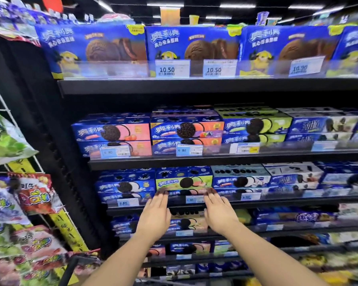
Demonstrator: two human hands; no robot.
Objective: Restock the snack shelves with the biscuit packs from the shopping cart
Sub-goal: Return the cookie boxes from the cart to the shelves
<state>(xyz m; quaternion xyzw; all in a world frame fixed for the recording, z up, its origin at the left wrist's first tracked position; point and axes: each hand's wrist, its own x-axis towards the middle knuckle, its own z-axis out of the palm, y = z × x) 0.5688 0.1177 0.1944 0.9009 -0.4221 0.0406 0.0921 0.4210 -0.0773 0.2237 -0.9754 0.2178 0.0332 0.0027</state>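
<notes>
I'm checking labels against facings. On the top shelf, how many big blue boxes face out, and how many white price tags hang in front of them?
big blue boxes: 4 (the rightmost is cut off by the picture's edge)
white price tags: 3
Total: 7

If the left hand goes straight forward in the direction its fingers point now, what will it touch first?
Most likely the lower biscuit box under the green-fronted box. The left hand points up and forward at its left end, fingertips apparently already at the box front, though blur hides actual contact.
</notes>
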